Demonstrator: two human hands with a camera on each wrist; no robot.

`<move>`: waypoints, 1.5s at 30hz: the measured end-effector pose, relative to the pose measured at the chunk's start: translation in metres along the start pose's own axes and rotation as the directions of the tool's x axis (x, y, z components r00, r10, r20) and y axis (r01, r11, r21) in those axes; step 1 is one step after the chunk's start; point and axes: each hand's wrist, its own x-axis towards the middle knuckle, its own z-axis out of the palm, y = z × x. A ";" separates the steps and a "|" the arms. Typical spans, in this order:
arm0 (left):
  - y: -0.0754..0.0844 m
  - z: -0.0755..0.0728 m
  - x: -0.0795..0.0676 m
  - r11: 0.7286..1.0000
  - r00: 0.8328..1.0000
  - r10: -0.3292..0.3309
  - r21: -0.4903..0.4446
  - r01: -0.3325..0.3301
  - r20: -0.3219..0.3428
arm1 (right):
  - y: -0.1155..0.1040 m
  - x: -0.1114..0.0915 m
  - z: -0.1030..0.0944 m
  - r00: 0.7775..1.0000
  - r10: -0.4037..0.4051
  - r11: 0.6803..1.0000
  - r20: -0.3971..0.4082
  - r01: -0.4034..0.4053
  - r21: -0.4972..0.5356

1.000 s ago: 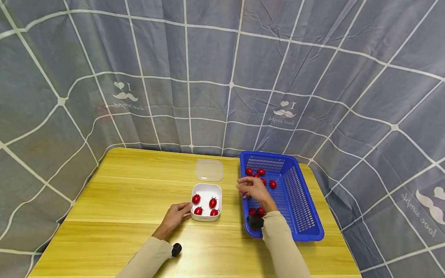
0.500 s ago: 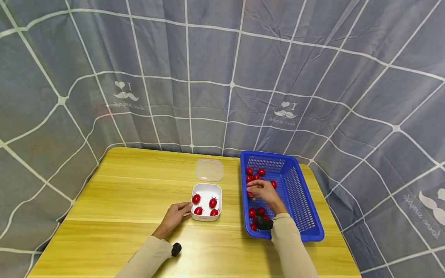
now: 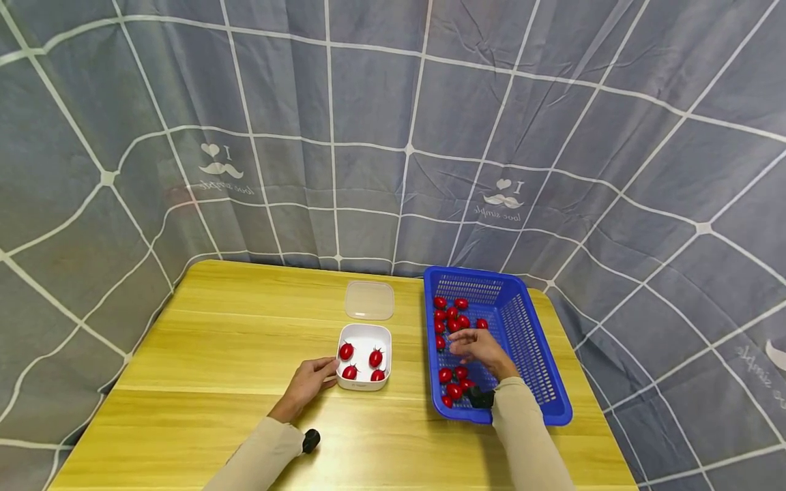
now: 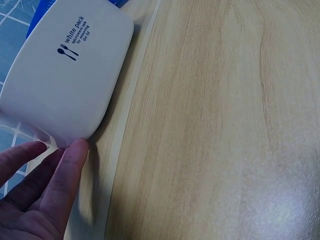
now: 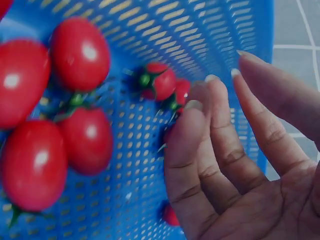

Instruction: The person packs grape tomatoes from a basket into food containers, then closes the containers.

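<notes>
- R grip empty, loosely bent, over blue basket nr tomatoes
- L grip relaxed, touching white box w/ 4 toms in it

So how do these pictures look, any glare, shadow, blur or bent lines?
Head view: the grey fabric curtain has bowed white lines, the yellow wooden table shines toward the front; left wrist view: glare lower right, shadow along the white square plastic box; right wrist view: glossy spots on red oval tomatoes, the blue perforated plastic basket slightly soft.
</notes>
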 end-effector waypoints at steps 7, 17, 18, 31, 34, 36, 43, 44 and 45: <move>0.000 -0.001 0.000 1.000 1.000 -0.009 -0.010 0.009 0.001 | 0.011 0.001 -0.012 0.997 0.041 0.997 0.069 -0.036 -0.071; 0.002 -0.001 0.000 1.000 1.000 -0.014 -0.022 0.014 0.005 | 0.021 0.001 -0.019 0.983 0.163 0.971 0.084 -0.145 -0.188; 0.002 -0.001 0.000 1.000 1.000 -0.014 -0.024 0.014 0.005 | 0.021 0.001 -0.019 0.982 0.168 0.969 0.089 -0.148 -0.199; 0.002 -0.001 -0.001 0.999 1.000 -0.026 -0.033 0.026 0.003 | 0.023 0.004 -0.018 0.942 0.250 0.954 0.226 -0.198 -0.227; 0.003 -0.001 -0.001 0.999 1.000 -0.027 -0.024 0.027 0.002 | 0.021 0.004 -0.017 0.924 0.278 0.943 0.262 -0.211 -0.257; 0.004 -0.001 -0.001 0.999 1.000 -0.027 -0.022 0.027 0.000 | 0.020 0.004 -0.016 0.913 0.299 0.935 0.278 -0.221 -0.278; 0.005 -0.001 -0.001 0.999 0.999 -0.032 -0.033 0.032 0.000 | 0.020 0.006 -0.014 0.887 0.345 0.913 0.306 -0.242 -0.328; 0.004 0.000 -0.001 0.999 0.999 -0.035 -0.038 0.035 -0.001 | 0.020 0.006 -0.014 0.884 0.350 0.913 0.309 -0.248 -0.323; 0.005 0.000 -0.001 0.999 0.999 -0.034 -0.039 0.034 -0.001 | 0.020 0.006 -0.014 0.882 0.354 0.913 0.312 -0.254 -0.318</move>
